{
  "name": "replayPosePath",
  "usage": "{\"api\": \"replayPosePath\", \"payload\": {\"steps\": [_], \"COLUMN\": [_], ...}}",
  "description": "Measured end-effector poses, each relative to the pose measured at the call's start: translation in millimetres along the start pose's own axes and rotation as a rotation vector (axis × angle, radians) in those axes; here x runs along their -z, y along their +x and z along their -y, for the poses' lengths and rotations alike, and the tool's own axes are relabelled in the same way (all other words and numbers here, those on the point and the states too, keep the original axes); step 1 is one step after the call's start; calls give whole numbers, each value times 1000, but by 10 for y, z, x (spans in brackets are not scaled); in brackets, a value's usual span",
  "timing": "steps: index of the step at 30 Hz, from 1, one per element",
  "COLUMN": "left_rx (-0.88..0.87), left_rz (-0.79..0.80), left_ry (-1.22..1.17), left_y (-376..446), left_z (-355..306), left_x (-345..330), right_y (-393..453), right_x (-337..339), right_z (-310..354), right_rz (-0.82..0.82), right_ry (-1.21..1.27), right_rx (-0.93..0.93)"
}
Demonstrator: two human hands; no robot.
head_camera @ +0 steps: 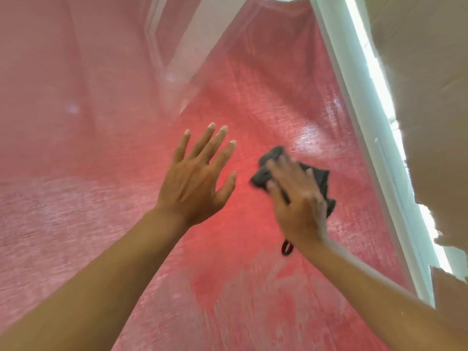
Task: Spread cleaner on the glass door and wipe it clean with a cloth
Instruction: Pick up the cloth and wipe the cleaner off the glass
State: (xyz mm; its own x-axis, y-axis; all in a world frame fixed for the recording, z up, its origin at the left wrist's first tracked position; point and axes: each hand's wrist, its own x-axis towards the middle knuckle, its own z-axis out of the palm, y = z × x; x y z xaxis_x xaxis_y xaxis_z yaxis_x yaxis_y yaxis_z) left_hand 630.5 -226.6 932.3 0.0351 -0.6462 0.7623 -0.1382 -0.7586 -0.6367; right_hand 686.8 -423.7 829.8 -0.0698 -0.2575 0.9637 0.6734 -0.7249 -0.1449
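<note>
Pressing a dark cloth (316, 178) against the glass door (253, 102), the right hand (296, 201) sits at about 4 o'clock from the middle of the view, blurred, its fingers (278, 168) spread over the bunched fabric and bent a little onto it; whether they truly clamp the cloth or only push it flat cannot be told through the blur. Cloth shows past the fingertips toward 11 o'clock and past the hand's far side toward 3 o'clock, and a small dark loop (287, 247) hangs below the wrist at 6 o'clock of the hand. The left hand (195, 183) is raised just beside it, at 9 o'clock of the cloth and apart from it, palm toward the glass, fingers (217, 145) straight and fanned apart, thumb out toward the cloth, holding nothing; whether the palm touches the pane cannot be told. Both bare forearms rise from the lower corners. A red woven fabric (266, 249) shows behind the pane and fills most of the view, with pale whitish streaks on the glass at 6 o'clock and hazy patches at 1 o'clock of the cloth. A white door frame (359, 102) runs slantwise from 12 o'clock down to 4 o'clock, and torn brown cardboard (435, 84) lies beyond it at 3 o'clock.
</note>
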Motion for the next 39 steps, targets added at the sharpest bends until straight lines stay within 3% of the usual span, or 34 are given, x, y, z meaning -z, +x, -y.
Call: {"api": "replayPosePath", "payload": {"steps": [2, 3, 4, 7, 9, 10, 13, 15, 17, 20, 21, 26, 28, 31, 32, 36, 38, 39], "left_rx": [-6, -3, 4, 17, 19, 22, 24, 19, 17, 24, 24, 20, 18, 33, 47, 97, 122, 141], "left_rz": [-16, -17, -11, 9, 0, -4, -15, -21, -19, -13, -13, -6, 10, -8, -31, -118, -107, -92], "left_ry": [5, 12, 22, 53, 61, 63, 72, 76, 76, 76, 75, 77, 73, 56, 58, 109, 148, 162], "left_y": [100, 128, 141, 135, 138, 141, 142, 139, 142, 139, 136, 122, 127, 126, 127, 99, 57, 33], "left_z": [-57, -70, -75, -68, -66, -70, -81, -81, -82, -84, -83, -83, -75, -17, 25, 313, 482, 560], "left_x": [-56, -76, -93, -120, -125, -128, -141, -146, -142, -134, -133, -124, -109, -49, -12, 186, 280, 321], "right_y": [-123, -57, 78, 642, 817, 798, 530, 514, 763, 1166, 1200, 882, 1000, 1274, 1304, 1180, 1278, 1377], "right_x": [9, 21, 35, 93, 58, 30, -4, 4, 15, 6, -28, -71, -56, -125, -181, -399, -451, -466], "right_z": [-56, -151, -251, -475, -470, -430, -316, -388, -484, -454, -388, -313, -349, -190, -78, 255, 289, 323], "right_rz": [74, 66, 14, -138, -123, -100, 13, 82, 15, -69, -60, 121, 65, -20, -7, 146, 144, 85], "right_ry": [-15, -21, -13, 10, -24, -22, -3, -14, 8, 41, 32, 18, 50, 81, 46, 67, 86, 91], "right_rx": [230, 241, 160, -365, -489, -432, 28, 232, 134, -336, -378, 245, 134, -308, -309, 316, 360, 260]}}
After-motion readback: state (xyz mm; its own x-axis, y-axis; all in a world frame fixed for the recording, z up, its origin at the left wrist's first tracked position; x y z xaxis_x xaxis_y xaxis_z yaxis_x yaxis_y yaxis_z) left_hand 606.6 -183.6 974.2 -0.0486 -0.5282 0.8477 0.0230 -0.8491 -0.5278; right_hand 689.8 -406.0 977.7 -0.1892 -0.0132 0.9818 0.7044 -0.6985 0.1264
